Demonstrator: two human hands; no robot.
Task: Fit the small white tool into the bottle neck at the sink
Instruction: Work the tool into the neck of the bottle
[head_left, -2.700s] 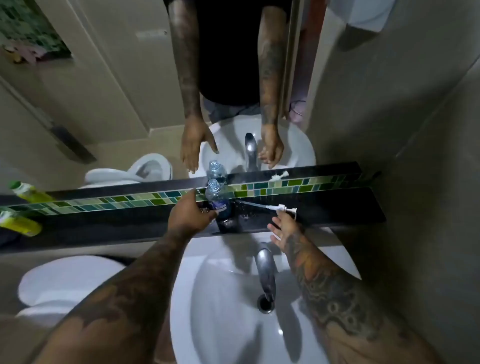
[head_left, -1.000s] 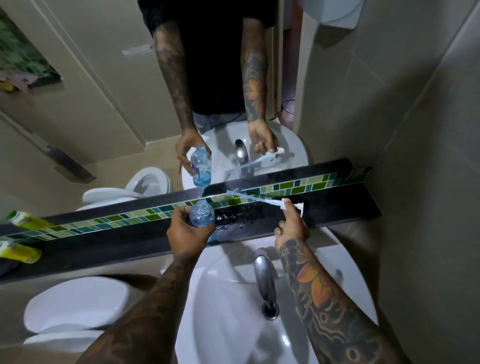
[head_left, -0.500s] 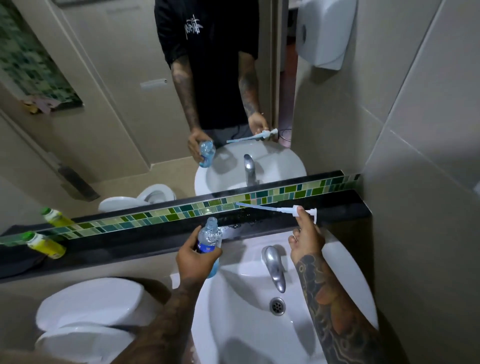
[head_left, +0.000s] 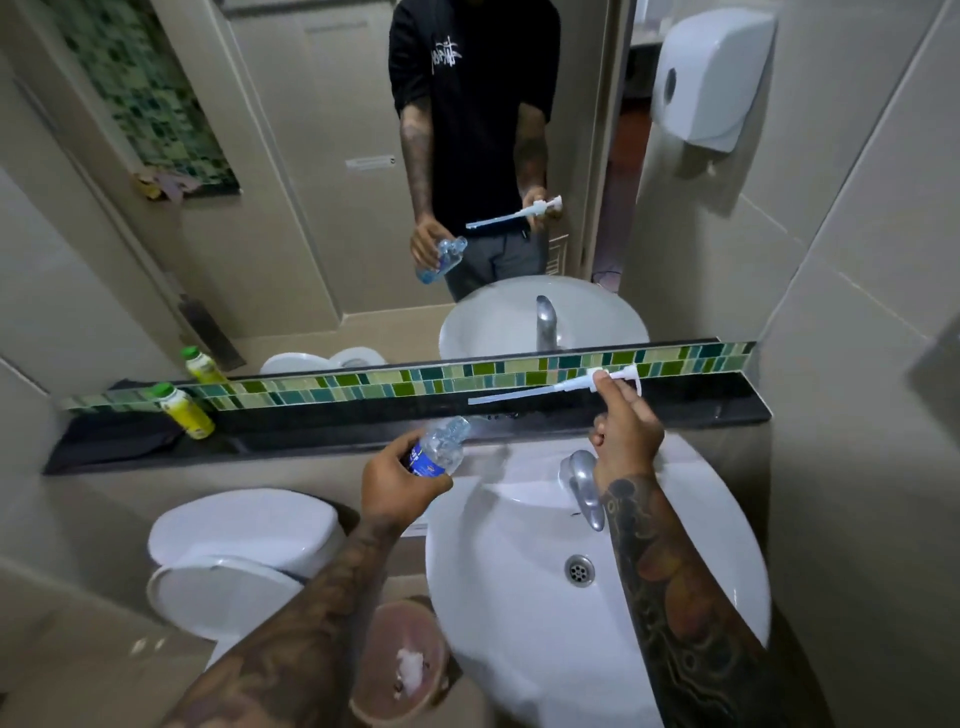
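My left hand (head_left: 397, 480) grips a small clear plastic bottle (head_left: 441, 447) with a blue label, tilted so its open neck points up and to the right, above the sink's left rim. My right hand (head_left: 626, 428) pinches the head of a white pump tool (head_left: 571, 387) whose long thin tube lies level and points left. The tube's tip hangs just above and to the right of the bottle neck, apart from it. Both are held over the white sink (head_left: 519, 597) in front of the black ledge.
A chrome tap (head_left: 584, 486) stands between my hands. The black ledge (head_left: 311, 431) carries a yellow bottle with a green cap (head_left: 184, 413) at the left. A toilet (head_left: 239, 545) sits left of the sink. Mirror ahead, tiled wall at right with a paper dispenser (head_left: 711, 78).
I have lifted the bottle off the ledge and tilted its neck to the right. The pump tool has risen off the ledge. The camera has pulled back and up.
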